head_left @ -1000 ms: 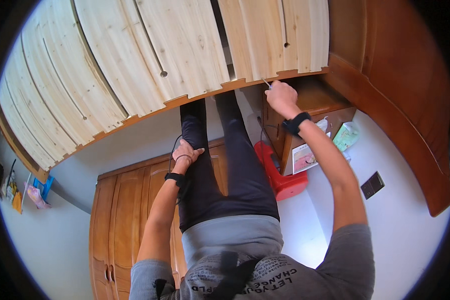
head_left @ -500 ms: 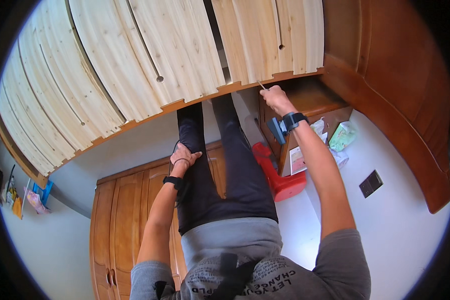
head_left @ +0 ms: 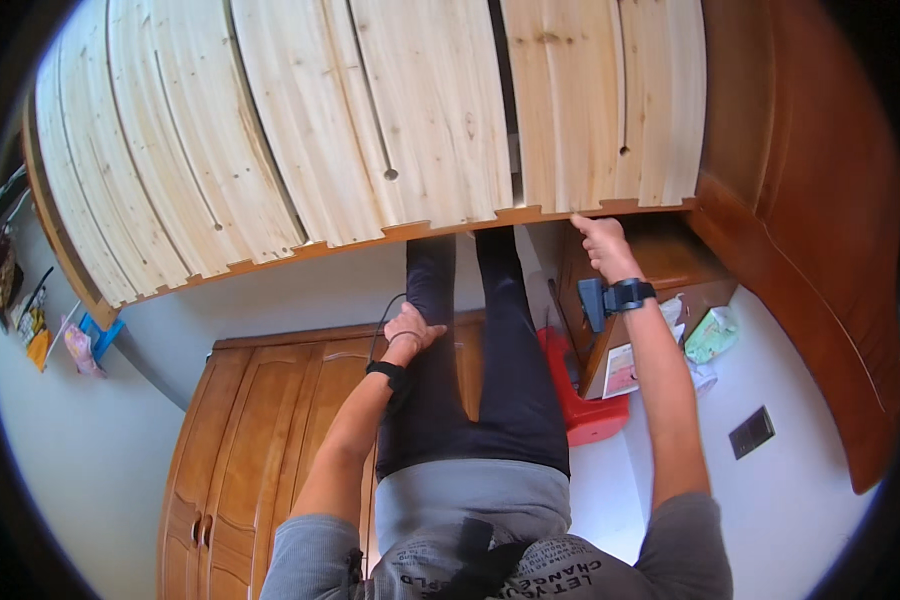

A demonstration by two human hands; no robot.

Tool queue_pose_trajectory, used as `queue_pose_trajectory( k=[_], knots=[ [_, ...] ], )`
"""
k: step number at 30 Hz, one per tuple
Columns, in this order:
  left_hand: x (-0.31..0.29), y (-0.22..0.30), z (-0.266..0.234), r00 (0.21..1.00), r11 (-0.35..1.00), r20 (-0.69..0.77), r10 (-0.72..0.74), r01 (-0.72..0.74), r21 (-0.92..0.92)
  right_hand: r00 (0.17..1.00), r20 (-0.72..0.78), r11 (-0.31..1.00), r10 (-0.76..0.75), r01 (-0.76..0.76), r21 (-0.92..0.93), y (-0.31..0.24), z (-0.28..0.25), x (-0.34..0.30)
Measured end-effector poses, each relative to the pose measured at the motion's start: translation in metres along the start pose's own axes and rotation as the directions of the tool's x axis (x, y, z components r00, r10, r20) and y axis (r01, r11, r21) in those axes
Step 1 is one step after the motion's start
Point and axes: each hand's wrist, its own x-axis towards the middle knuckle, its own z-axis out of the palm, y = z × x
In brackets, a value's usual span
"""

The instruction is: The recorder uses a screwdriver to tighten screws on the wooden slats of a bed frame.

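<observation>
The right hand (head_left: 602, 243) is stretched well forward, arm nearly straight, a dark wristband (head_left: 622, 295) on the wrist. Its fingers (head_left: 582, 221) are curled together and press against the front edge of the pale wooden slat panel (head_left: 390, 130), at its brown lower rail (head_left: 530, 214); whether they pinch anything small there cannot be told. The left hand (head_left: 410, 330) rests on the person's dark-trousered thigh (head_left: 425, 400), fingers loosely closed, with a thin dark cord (head_left: 382, 322) looping beside it. Just below the right fingers stands a brown wooden cabinet (head_left: 660, 265); nearer the person, a red stool (head_left: 580, 400) on the white floor (head_left: 770, 500). Left of the left fingers stands a brown wardrobe (head_left: 260, 420).
</observation>
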Motion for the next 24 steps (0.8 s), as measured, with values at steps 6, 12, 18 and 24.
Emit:
queue_pose_trajectory(
  k=[6,12,18,24],
  knots=[
    [0.004,0.000,0.006,0.998,0.997,0.017,0.060,-0.059,-0.052,0.760,0.642,0.417,0.095,-0.616,0.668,0.026,-0.008,0.017],
    [0.000,-0.002,0.002,0.999,0.998,0.007,0.038,-0.038,-0.040,0.958,0.230,0.978,0.174,-0.194,0.071,0.008,-0.012,0.015],
    [-0.005,0.003,-0.004,0.999,0.999,0.020,0.031,-0.030,-0.045,0.781,0.203,-0.119,-0.591,0.164,-0.979,0.009,0.013,-0.008],
    [-0.003,0.002,-0.007,0.999,0.999,0.049,0.016,-0.014,-0.044,0.748,0.126,-0.063,-0.651,0.113,-0.992,0.018,0.021,0.003]
  ],
)
